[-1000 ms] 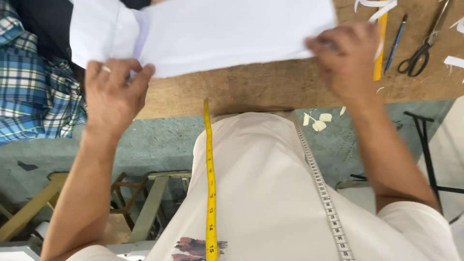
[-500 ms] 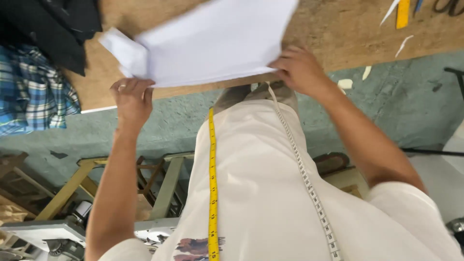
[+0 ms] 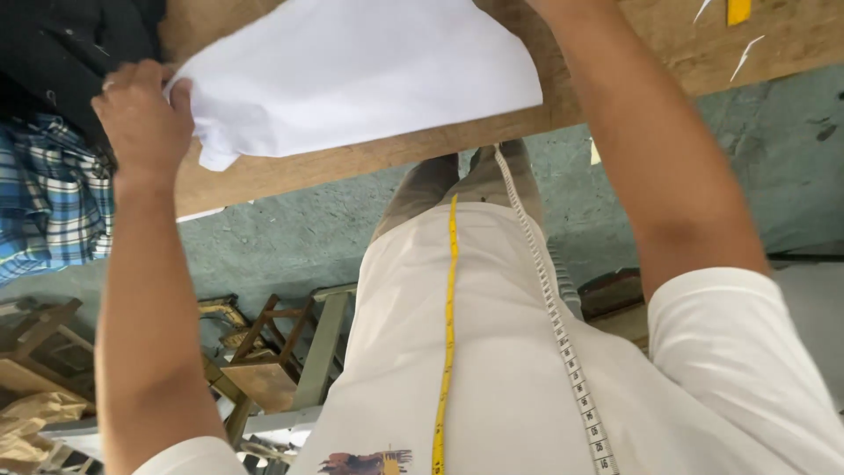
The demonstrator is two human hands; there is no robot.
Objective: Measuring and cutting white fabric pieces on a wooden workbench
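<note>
A white piece of cloth (image 3: 352, 70) lies spread over the wooden table (image 3: 369, 154), its lower edge hanging near the table's front edge. My left hand (image 3: 141, 114) grips the cloth's bunched left corner. My right forearm (image 3: 651, 149) reaches up past the cloth's right side, and the hand itself is cut off above the top of the view. A measuring tape hangs down my white shirt, its yellow side (image 3: 451, 308) in the middle and its white side (image 3: 563, 334) to the right.
A blue plaid cloth (image 3: 44, 211) and a dark cloth (image 3: 53, 53) hang at the table's left end. A yellow tool (image 3: 738, 10) and small white scraps lie at the far right. Wooden stools (image 3: 272, 352) stand on the green floor below.
The cloth has slid left along the table with my left hand holding its corner. My right hand has moved up out of view.
</note>
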